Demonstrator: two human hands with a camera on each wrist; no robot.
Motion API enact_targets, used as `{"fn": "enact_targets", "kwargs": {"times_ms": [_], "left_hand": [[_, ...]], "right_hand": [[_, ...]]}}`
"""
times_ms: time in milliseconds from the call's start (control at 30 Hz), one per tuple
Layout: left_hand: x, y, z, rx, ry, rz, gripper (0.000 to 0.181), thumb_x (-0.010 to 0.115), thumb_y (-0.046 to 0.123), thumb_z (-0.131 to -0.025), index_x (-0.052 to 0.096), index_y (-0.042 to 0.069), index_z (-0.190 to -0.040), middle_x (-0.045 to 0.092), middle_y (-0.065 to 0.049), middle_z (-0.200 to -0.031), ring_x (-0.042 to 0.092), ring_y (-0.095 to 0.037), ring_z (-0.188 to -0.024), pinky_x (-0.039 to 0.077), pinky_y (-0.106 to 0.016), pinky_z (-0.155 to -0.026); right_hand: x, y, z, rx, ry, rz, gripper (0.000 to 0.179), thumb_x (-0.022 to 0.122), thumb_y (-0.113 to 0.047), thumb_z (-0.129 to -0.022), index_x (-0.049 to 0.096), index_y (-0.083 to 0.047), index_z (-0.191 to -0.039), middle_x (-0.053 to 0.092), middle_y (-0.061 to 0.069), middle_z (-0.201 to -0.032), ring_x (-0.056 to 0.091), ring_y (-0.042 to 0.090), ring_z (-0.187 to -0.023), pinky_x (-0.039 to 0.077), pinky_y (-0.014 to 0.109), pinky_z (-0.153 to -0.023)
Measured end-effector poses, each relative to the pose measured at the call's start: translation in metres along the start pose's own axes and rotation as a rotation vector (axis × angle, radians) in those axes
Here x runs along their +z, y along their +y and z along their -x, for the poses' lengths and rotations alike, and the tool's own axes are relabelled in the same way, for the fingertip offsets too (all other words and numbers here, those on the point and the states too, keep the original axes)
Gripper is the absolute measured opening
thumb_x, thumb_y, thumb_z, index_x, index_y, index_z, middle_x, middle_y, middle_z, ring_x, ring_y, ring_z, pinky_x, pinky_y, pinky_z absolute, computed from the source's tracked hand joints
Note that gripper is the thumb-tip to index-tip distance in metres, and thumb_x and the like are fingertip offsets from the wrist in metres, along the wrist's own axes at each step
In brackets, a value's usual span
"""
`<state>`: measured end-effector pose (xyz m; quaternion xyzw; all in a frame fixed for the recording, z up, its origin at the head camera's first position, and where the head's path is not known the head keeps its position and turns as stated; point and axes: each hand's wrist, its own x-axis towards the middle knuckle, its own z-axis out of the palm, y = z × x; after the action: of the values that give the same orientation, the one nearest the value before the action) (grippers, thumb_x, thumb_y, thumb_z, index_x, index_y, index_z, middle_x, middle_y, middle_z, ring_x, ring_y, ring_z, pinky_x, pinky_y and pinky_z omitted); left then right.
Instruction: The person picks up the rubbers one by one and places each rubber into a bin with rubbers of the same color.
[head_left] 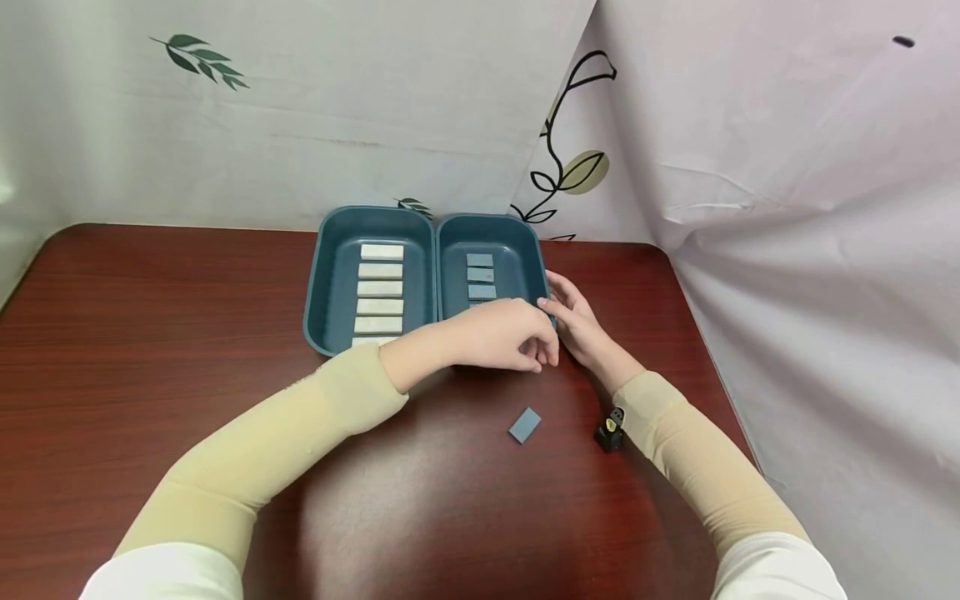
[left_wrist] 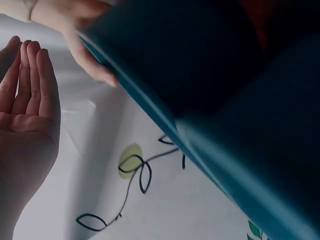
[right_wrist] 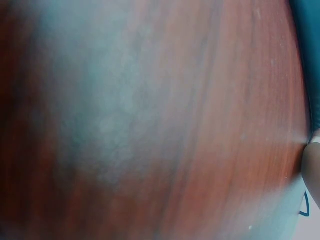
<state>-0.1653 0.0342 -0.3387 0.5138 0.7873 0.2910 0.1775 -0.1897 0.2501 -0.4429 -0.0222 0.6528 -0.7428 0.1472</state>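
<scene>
In the head view my left hand [head_left: 498, 333] hangs over the near edge of the right-hand blue tray [head_left: 517, 237], fingers bent loosely downward. The left wrist view shows that hand's palm [left_wrist: 30, 105] with nothing in it. My right hand [head_left: 581, 329] is at the tray's right side, thumb over the rim and fingers along the outer wall. Small blue-grey tiles [head_left: 481, 275] lie in a column inside this tray, the nearer ones hidden behind my left hand. A single blue-grey tile [head_left: 525, 425] lies on the table in front of both hands.
A second blue tray [head_left: 322, 283] stands against the first one's left side and holds a column of several white tiles [head_left: 380, 288]. Both stand near the back edge of the reddish-brown table [head_left: 165, 350]. A white patterned cloth [head_left: 337, 108] hangs behind.
</scene>
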Motion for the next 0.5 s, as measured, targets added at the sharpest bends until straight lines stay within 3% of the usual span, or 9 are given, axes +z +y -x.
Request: {"fn": "enact_targets", "kwargs": {"times_ms": [100, 333, 500], "left_hand": [[0.009, 0.003, -0.002, 0.016, -0.018, 0.017, 0.012, 0.078, 0.012, -0.098, 0.081, 0.012, -0.109, 0.08, -0.001, -0.102, 0.07, -0.007, -0.087, 0.056, -0.018, -0.083], [0.031, 0.004, -0.008, 0.052, -0.047, 0.051, 0.011, 0.078, 0.01, -0.098, 0.081, 0.009, -0.109, 0.079, -0.003, -0.104, 0.071, -0.011, -0.089, 0.055, -0.018, -0.083], [0.048, 0.0, -0.01, 0.058, -0.07, 0.049, 0.011, 0.078, 0.008, -0.097, 0.081, 0.009, -0.108, 0.078, 0.0, -0.1, 0.07, -0.01, -0.088, 0.054, -0.018, -0.082]], "right_hand": [[-0.001, 0.001, 0.0, -0.005, -0.005, 0.004, 0.064, 0.05, -0.002, -0.106, 0.028, -0.006, -0.166, 0.044, 0.005, -0.156, 0.054, 0.009, -0.129, 0.05, 0.019, -0.102], [-0.002, 0.001, 0.0, -0.001, -0.006, 0.026, 0.065, 0.05, -0.004, -0.107, 0.026, -0.006, -0.167, 0.033, 0.017, -0.168, 0.052, 0.008, -0.13, 0.051, 0.018, -0.102], [-0.002, 0.001, 0.0, -0.005, -0.007, 0.022, 0.064, 0.049, -0.002, -0.107, 0.025, -0.004, -0.166, 0.035, 0.017, -0.165, 0.053, 0.008, -0.129, 0.051, 0.017, -0.102]]}}
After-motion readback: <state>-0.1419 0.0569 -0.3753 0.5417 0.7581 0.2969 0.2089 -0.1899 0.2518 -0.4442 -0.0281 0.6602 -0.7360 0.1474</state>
